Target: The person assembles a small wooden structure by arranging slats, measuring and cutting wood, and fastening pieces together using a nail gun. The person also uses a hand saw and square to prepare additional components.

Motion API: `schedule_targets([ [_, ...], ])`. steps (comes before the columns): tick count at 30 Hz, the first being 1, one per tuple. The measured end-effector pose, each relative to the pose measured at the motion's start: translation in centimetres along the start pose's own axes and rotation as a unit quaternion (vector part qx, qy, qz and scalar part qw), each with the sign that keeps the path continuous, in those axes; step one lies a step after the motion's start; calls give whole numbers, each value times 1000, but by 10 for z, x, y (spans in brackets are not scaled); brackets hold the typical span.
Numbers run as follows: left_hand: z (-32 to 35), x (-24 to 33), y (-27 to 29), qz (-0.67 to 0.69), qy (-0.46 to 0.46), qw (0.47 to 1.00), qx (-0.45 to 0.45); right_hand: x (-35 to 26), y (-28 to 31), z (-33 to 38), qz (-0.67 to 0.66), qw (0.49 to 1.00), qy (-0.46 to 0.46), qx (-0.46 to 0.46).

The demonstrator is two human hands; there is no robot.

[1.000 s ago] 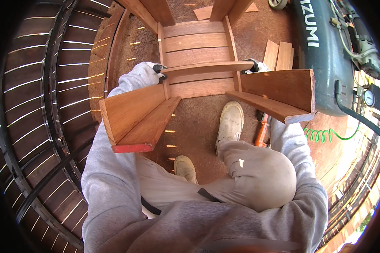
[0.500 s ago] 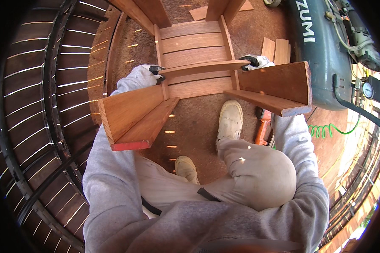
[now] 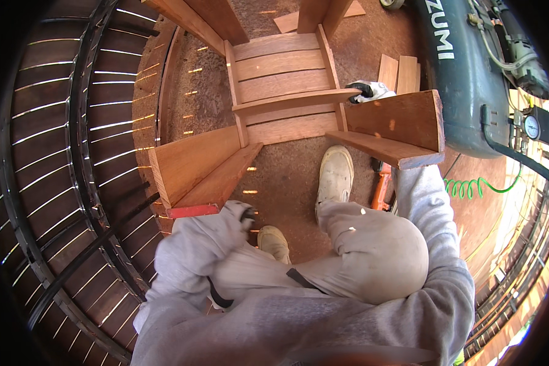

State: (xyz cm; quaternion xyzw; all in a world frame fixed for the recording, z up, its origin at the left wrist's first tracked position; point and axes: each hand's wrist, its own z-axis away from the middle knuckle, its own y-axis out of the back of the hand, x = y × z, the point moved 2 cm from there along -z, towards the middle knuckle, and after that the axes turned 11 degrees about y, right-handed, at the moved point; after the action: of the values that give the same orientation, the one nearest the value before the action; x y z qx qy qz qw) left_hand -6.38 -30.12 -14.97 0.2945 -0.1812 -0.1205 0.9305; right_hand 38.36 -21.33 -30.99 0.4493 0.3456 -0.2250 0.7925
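A brown wooden piece of furniture with a slatted panel [image 3: 280, 64] and angled legs stands in front of me. Its near left leg [image 3: 195, 165] has a red end, and its near right leg [image 3: 402, 122] a greyish one. Across the slats, a narrow wooden slat [image 3: 287, 102] stands on edge. At this slat's right end, my right hand [image 3: 375, 90], in a white and black glove, is closed on it. Lower down, by the red-ended leg and my lap, my left hand [image 3: 246, 217] is blurred and partly hidden by its grey sleeve; its fingers do not show clearly.
A dark blue-green air compressor [image 3: 463, 79] stands at the right, with a gauge and a coiled green hose [image 3: 479, 189]. An orange tool [image 3: 381, 186] lies beside my right boot [image 3: 335, 174]. Loose wooden boards [image 3: 398, 74] lie near the compressor. A black-barred metal structure [image 3: 73, 122] fills the left side.
My left hand has let go of the slat's left end and drawn back toward my lap. My right hand stays at the slat's right end. The furniture has shifted slightly.
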Motion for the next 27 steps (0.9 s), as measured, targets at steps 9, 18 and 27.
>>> schedule_targets([
  [9,-158,160,59,85,-142,873,459,10,-1,7,19,1000,-4,13],
  [18,-254,159,21,-54,-20,924,379,48,-14,-12,40,999,23,0],
  [27,-258,165,26,-25,-5,918,395,12,-6,1,59,998,4,28],
])
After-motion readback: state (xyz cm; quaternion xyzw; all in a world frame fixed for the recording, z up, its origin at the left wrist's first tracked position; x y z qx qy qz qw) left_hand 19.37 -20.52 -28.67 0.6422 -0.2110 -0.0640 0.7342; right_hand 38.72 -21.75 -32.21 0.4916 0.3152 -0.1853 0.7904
